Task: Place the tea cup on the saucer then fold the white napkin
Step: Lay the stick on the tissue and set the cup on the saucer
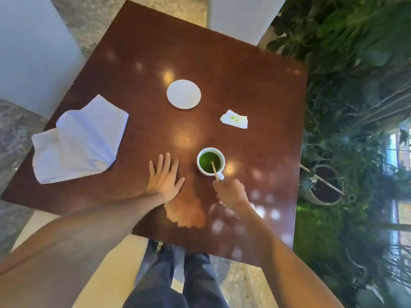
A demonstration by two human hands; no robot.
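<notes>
A white tea cup (210, 161) full of green liquid stands on the brown table (255, 90), with a thin wooden stick (214, 170) leaning in it. My right hand (230, 192) is closed at the cup's near side, by its handle and the stick's end; which of the two it grips is unclear. My left hand (165, 177) lies flat on the table with fingers spread, just left of the cup. The empty white saucer (183, 94) sits farther back, apart from the cup. The white napkin (77, 141) lies rumpled at the table's left edge.
A small crumpled tissue (234, 119) with green spots lies right of the saucer. White chairs (240, 16) stand at the far and left sides. Potted plants (355, 107) crowd the right edge of the table. My legs show below the near edge.
</notes>
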